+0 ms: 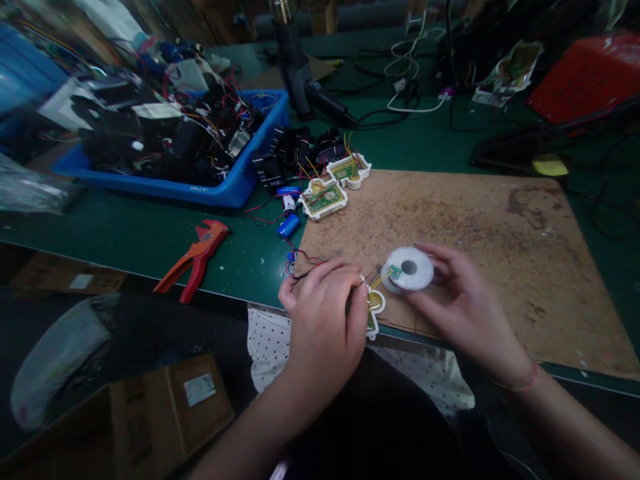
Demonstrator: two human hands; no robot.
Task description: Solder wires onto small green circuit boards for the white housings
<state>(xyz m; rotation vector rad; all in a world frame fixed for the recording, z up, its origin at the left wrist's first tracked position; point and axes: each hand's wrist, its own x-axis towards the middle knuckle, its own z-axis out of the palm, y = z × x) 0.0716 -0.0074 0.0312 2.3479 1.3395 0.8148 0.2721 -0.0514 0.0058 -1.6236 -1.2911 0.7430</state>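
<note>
Fingers around spool near board's edge

A pale round spool, dark-holed at its centre, sits between thumb and fingers of the right hand; a small green board shows against its upturned face, toward the left hand; yellow wires run from it toward a white casing, partly hidden under the left hand, a yellowish disc in its rounded end.
</note>
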